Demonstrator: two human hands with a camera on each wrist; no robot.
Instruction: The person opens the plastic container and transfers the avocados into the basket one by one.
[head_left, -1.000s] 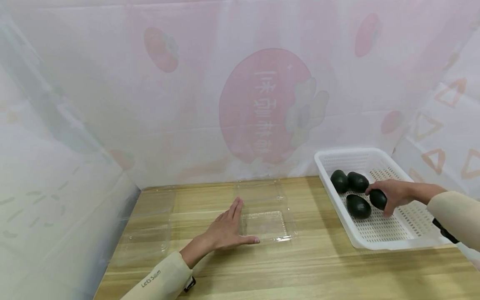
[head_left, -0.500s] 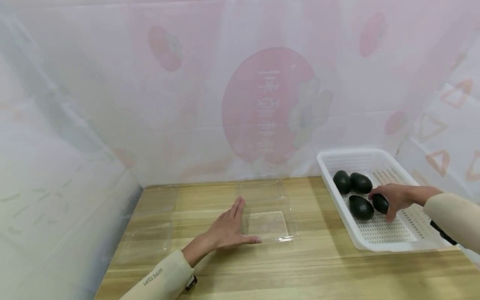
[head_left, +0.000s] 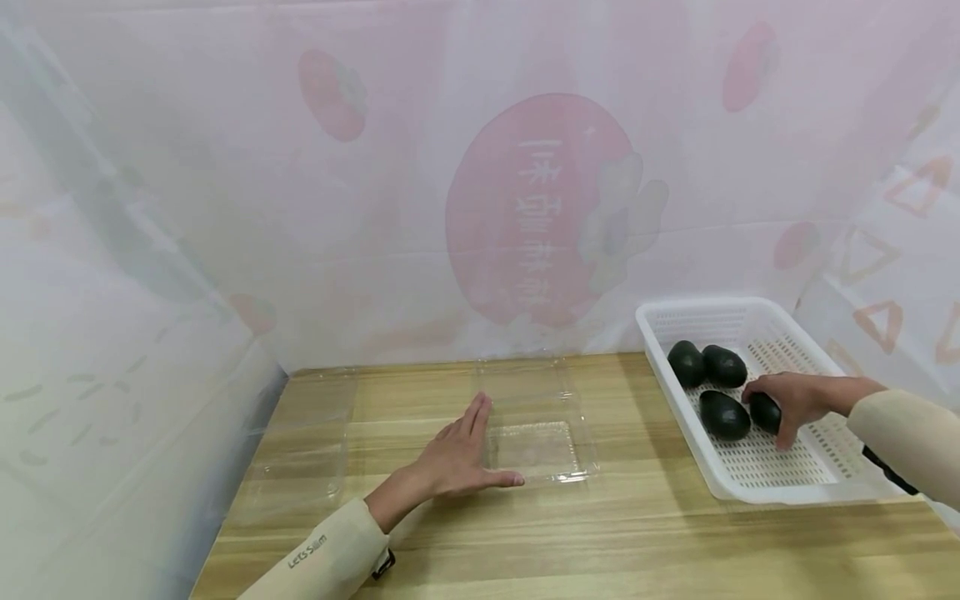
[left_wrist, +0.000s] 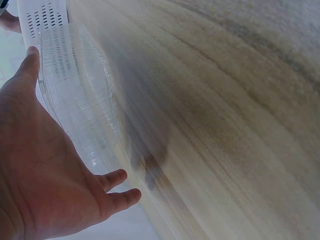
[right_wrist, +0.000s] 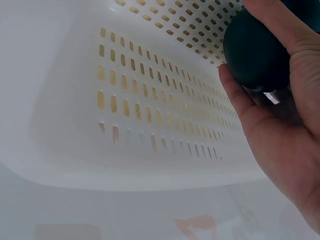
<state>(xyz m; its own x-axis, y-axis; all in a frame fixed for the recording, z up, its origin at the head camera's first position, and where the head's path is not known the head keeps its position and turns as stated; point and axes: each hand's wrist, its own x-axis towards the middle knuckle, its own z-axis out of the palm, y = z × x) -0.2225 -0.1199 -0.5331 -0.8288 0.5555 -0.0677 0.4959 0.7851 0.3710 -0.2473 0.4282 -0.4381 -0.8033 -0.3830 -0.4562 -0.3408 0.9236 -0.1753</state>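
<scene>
In the head view my right hand reaches into the white perforated basket at the right. Its thumb and fingers grip a dark green avocado, which the right wrist view shows large against the palm. Three more avocados lie to the left of it on the basket floor. My left hand is spread at the left side of a clear plastic clamshell box that lies unfolded on the table. Its thumb points along the box's near edge, and the left wrist view shows its fingers extended, holding nothing.
A second clear plastic box lies unfolded at the table's left side. The wooden table meets a printed cloth wall at the back. More cloth hangs at the left and right. The basket's raised rim surrounds the avocados.
My right hand and the avocado it grips have shifted slightly right and lower in the head view, partly with a small camera shift. The left hand stays by the clear box.
</scene>
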